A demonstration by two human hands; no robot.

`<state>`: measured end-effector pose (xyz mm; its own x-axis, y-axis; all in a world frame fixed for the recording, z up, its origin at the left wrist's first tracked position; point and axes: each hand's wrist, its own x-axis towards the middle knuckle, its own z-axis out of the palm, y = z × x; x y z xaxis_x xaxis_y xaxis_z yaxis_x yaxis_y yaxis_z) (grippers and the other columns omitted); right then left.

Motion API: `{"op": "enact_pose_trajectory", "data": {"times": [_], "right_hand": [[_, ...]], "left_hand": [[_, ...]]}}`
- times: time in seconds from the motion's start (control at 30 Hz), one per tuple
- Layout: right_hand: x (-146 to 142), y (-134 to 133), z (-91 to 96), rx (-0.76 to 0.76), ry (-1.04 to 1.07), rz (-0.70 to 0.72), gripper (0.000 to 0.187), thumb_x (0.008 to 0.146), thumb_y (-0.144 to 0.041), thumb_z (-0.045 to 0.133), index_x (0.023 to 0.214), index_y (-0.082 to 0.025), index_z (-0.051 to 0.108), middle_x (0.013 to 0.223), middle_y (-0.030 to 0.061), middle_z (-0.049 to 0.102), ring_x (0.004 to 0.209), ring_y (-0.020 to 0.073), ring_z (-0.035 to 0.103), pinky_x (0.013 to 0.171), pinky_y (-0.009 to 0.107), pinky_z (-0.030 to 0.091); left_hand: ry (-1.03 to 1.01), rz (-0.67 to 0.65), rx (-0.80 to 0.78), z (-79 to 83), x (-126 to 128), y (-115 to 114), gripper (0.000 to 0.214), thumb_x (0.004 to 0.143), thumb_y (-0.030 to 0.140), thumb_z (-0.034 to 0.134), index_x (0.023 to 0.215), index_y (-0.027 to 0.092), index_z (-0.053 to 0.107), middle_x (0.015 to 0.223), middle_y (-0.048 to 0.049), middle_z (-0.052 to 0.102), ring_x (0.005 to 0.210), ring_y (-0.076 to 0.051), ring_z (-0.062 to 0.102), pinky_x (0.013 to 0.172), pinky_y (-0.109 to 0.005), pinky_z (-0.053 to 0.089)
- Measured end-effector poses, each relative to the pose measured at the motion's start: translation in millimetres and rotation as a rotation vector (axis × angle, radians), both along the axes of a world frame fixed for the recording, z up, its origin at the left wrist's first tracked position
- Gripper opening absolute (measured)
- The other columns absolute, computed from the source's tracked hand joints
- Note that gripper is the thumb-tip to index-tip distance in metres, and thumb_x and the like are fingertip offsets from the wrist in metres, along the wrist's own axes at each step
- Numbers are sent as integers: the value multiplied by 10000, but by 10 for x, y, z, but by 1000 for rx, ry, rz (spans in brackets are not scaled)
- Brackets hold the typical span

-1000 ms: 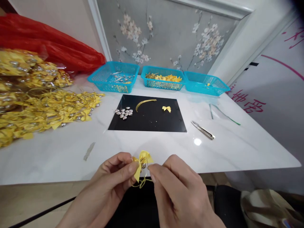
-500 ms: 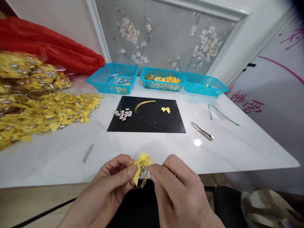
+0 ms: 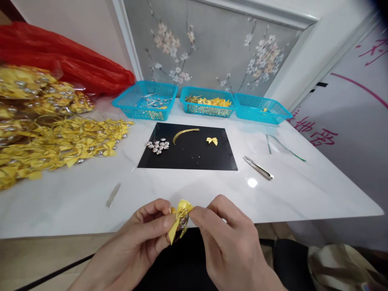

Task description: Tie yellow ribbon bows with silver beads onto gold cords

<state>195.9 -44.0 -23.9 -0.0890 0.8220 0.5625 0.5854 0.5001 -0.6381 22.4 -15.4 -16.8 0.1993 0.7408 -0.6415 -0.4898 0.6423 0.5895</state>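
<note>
At the near edge of the white table, both hands pinch one small yellow ribbon bow with a silver bead and a thin gold cord at its middle. My left hand grips the bow's left side between thumb and fingers. My right hand pinches its right side, fingertips pressed against the bead and cord. On the black mat beyond lie several silver beads, a curved gold cord and another small yellow bow.
Three blue baskets line the back edge, holding beads, cords and bows. A heap of finished yellow bows fills the left side, with a red plastic bag behind. Small metal snips lie right of the mat.
The hands have drawn closer together on the bow. The loose loop of gold cord under it has pulled in tight against the bead. The right fingertips now press on the bow's centre.
</note>
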Motion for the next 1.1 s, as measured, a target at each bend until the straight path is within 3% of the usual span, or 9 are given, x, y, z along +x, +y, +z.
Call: {"op": "enact_pose_trajectory", "data": {"times": [0.4,0.57,0.7,1.1], "right_hand": [[22,21,46,60,-87,9,329,912,42,433,949,-174,679,738,5,441,612,126,404,512,261,317],[76,51,72,153,-212,73,315,962,-18,400,784,-149,624,723,25,457,628,146,394,518,274,298],[115,76,118,128,-227,130,325,970,-26,391,731,-153,571,740,39,490,645,149,417,540,275,334],[131,73,141,73,-147,177,331,915,49,384,834,-143,642,733,25,438,631,139,396,518,257,337]], "left_hand": [[-72,-48,-11,48,32,13,278,479,117,979,623,175,748,630,-8,708,553,-91,652,559,-146,579],[-42,-83,-14,11,-3,12,300,458,140,990,627,179,745,617,-3,693,525,-72,611,578,-151,572],[-74,-108,13,-34,-35,7,256,522,137,966,644,187,746,611,2,676,519,-69,598,538,-137,542],[-208,-153,29,-71,-33,-12,183,627,87,906,677,188,761,642,-16,729,538,-91,670,536,-146,574]]}}
